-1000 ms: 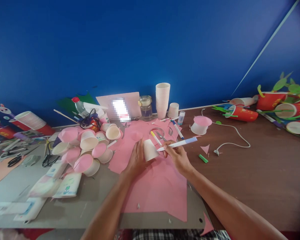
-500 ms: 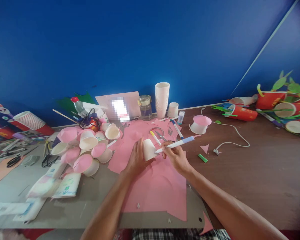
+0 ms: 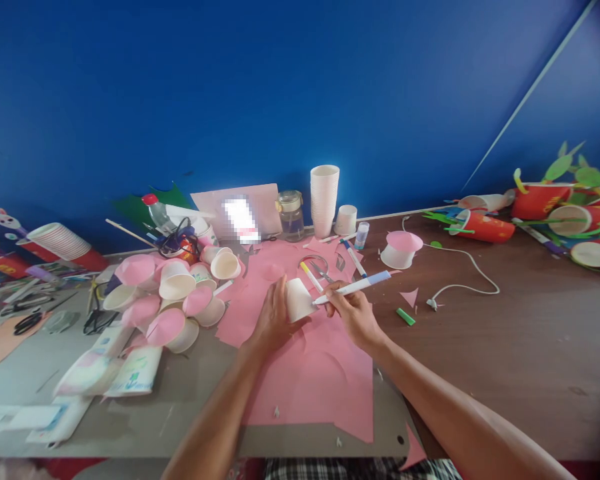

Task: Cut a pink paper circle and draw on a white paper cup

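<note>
"Where's the small white paper cup (image 3: pixel 299 300)?"
"Above the flat pink paper (image 3: pixel 310 393), nearer the person than the tall white paper-cup stack (image 3: pixel 324 200). The left hand's (image 3: pixel 274 313) fingers hold it."
"And the right hand (image 3: pixel 353 312)?"
"Fingers pinched on a white-and-blue plastic marker (image 3: pixel 367 283), tip right at the cup."
"Risk?"
"A slack left hold could let the cup turn, skidding the tip."
</note>
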The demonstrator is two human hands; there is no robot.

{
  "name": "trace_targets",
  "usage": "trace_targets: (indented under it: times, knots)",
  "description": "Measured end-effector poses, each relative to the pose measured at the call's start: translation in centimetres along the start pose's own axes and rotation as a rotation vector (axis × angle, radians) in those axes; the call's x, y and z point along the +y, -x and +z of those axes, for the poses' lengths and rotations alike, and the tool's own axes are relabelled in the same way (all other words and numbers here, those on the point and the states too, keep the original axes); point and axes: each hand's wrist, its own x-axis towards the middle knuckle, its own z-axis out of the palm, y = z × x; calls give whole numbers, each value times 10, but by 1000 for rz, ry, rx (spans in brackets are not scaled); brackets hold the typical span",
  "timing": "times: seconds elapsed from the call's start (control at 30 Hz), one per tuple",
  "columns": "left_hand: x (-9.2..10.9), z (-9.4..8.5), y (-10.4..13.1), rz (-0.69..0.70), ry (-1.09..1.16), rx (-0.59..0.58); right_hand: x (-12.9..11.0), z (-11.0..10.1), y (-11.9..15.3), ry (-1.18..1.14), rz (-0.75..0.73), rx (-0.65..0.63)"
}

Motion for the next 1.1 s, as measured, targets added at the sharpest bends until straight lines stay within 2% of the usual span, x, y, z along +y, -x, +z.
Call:
trace_targets:
  times: [0.1,0.23,0.67,1.1]
  knots:
    - [0,0,0,-13,9,-13,1,0,0,-35,-23,21]
    - [1,0,0,-12,26,-25,-1,2,1,-17,-38,-16]
    - [1,2,0,46,24,37,-6,6,4,79,-46,-82]
    - [3,0,-1,6,48,-3,-3,6,4,109,-61,-96]
